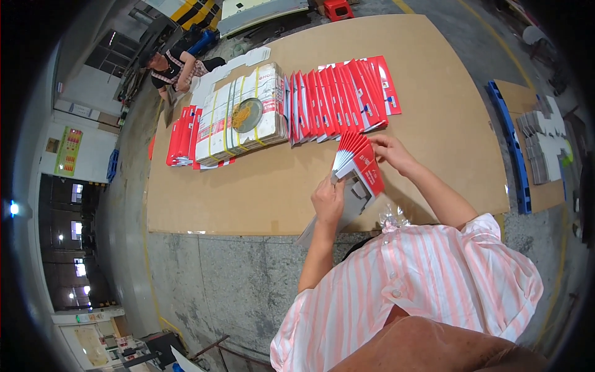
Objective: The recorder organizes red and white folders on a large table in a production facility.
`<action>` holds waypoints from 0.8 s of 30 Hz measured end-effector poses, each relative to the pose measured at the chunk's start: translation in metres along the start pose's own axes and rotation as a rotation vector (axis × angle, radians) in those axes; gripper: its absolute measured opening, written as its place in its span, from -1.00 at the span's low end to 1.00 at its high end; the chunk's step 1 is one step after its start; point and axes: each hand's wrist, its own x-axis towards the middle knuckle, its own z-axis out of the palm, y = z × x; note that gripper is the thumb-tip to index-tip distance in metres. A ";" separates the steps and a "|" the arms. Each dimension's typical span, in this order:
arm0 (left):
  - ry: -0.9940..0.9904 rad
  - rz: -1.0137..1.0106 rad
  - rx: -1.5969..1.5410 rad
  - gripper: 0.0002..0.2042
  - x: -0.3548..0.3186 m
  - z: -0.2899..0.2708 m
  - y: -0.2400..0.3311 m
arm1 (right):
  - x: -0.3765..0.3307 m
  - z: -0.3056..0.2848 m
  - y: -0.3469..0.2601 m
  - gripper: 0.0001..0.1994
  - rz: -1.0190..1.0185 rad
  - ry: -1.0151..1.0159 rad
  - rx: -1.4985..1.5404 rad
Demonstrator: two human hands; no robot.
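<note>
A fanned stack of flat red-and-white cartons [373,177] is tilted up at the near edge of the table. My left hand [327,197] grips its left side, thumb on top and fingers partly hidden underneath. At the upper right edge of the fan, my right hand [392,154] has its bent fingers closed against the red ends. Just beyond lies a long overlapping row of similar red cartons [341,96]. To its left rests a strapped bundle of white flat cartons [214,124], with a round dish of yellow rubber bands [246,115] on it.
The brown board-topped table [248,198] spreads before me. More red cartons [183,137] lie left of the bundle. Another person [180,68] is at the far left corner. A blue pallet [520,155] with stacked white card pieces [540,146] stands on the right.
</note>
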 end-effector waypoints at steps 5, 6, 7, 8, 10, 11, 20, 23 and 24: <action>-0.016 0.061 -0.017 -0.81 0.002 -0.002 -0.002 | -0.013 0.006 0.000 -0.21 -0.535 -0.132 -0.008; -0.031 0.097 -0.054 -0.84 0.005 -0.004 0.001 | -0.021 0.012 -0.006 -0.05 -0.603 -0.214 -0.056; -0.043 0.102 -0.057 -0.84 0.006 -0.008 0.003 | -0.024 0.013 -0.007 -0.05 -0.600 -0.201 -0.054; -0.090 0.093 -0.110 -0.87 0.006 -0.012 0.006 | -0.027 0.013 -0.008 0.03 -0.506 -0.253 0.025; -0.142 0.090 -0.170 -0.87 0.006 -0.015 0.009 | -0.035 0.011 -0.011 0.01 -0.448 -0.306 0.122; -0.154 0.013 -0.317 -0.85 0.005 -0.014 0.010 | -0.040 0.006 -0.011 0.01 -0.448 -0.290 0.120; -0.326 0.136 -0.428 -0.86 0.021 0.009 0.053 | -0.087 -0.042 0.007 -0.18 -0.251 -0.179 0.016; -0.375 0.298 -0.362 -0.80 0.031 0.025 0.056 | -0.091 -0.055 0.015 -0.23 -0.406 -0.050 0.031; -0.421 0.363 -0.323 -0.73 0.034 0.032 0.054 | -0.090 -0.061 0.022 -0.22 -0.466 0.001 -0.030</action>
